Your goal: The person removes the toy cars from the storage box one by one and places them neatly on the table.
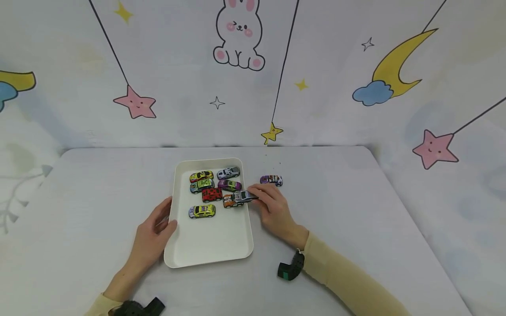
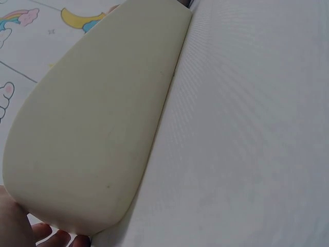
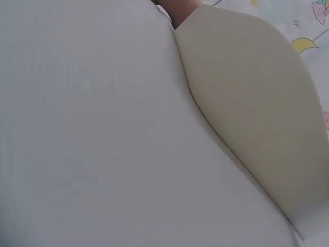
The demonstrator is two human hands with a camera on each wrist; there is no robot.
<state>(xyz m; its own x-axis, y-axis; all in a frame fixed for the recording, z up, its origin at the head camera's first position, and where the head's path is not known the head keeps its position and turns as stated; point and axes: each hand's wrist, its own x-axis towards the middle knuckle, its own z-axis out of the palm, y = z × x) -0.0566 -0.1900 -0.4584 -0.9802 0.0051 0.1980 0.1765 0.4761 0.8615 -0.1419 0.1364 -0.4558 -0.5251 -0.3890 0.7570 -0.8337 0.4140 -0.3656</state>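
Observation:
A white tray point(image 1: 209, 243) lies in the middle of the table, its near end toward me. My left hand point(image 1: 152, 235) grips the tray's left side, thumb at the rim; in the left wrist view its fingers point(image 2: 59, 237) curl at the tray's edge. With my right hand point(image 1: 274, 213) I pinch a silver toy car point(image 1: 244, 196) over the right rim. Its front overlaps an orange toy car point(image 1: 229, 201). Beside these in the tray stand a red toy car point(image 1: 212, 195), a purple one point(image 1: 229, 185) and a yellow one point(image 1: 202, 211).
More toy cars, among them a green one point(image 1: 202, 186) and a grey-white one point(image 1: 228, 173), stand at the tray's far end. Outside, right of the tray, another purple toy car point(image 1: 271, 180) sits on the white table point(image 1: 336, 197). A patterned wall backdrop rises behind.

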